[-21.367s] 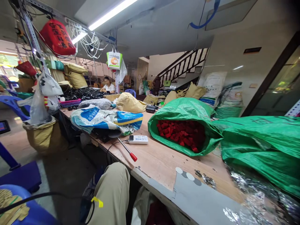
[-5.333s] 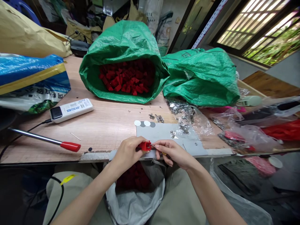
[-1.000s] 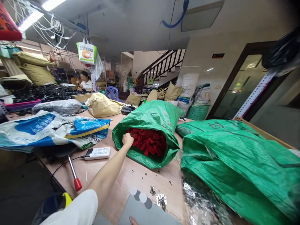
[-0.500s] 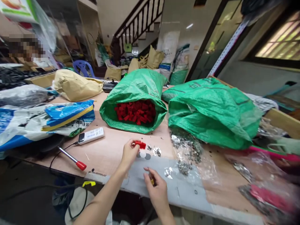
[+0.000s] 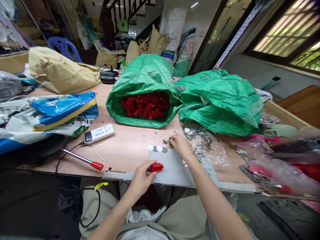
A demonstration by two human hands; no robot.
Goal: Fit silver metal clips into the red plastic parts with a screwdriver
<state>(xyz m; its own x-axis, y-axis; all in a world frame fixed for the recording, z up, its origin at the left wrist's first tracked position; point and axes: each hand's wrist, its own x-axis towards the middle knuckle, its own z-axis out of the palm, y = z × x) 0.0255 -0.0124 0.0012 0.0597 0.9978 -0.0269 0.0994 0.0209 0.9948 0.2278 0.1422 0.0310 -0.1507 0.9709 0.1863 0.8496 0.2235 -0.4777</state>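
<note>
My left hand [image 5: 143, 177] pinches a small red plastic part [image 5: 157, 167] just above the grey mat [image 5: 175, 168] at the table's front edge. Farther off, my right hand [image 5: 182, 145] has its fingertips together at a little heap of small metal pieces [image 5: 165, 141]. Something thin and shiny shows at those fingertips, too small to name. Between the hands, white and grey discs [image 5: 159, 149] lie in a row at the mat's far edge. Beyond them a green woven sack [image 5: 145, 71] lies with its mouth facing me, showing many red plastic parts [image 5: 146, 106].
A second green sack [image 5: 222, 103] lies to the right, with clear bags of metal pieces [image 5: 203, 141] before it. To the left are a white handheld device [image 5: 99, 134] on a cable, a red-tipped metal rod [image 5: 96, 165], a blue-and-white bag [image 5: 65, 111] and a tan sack [image 5: 62, 71].
My left hand has drawn back towards the table's front edge with the red part. My right hand has reached forward to the small metal heap. The view has tilted down.
</note>
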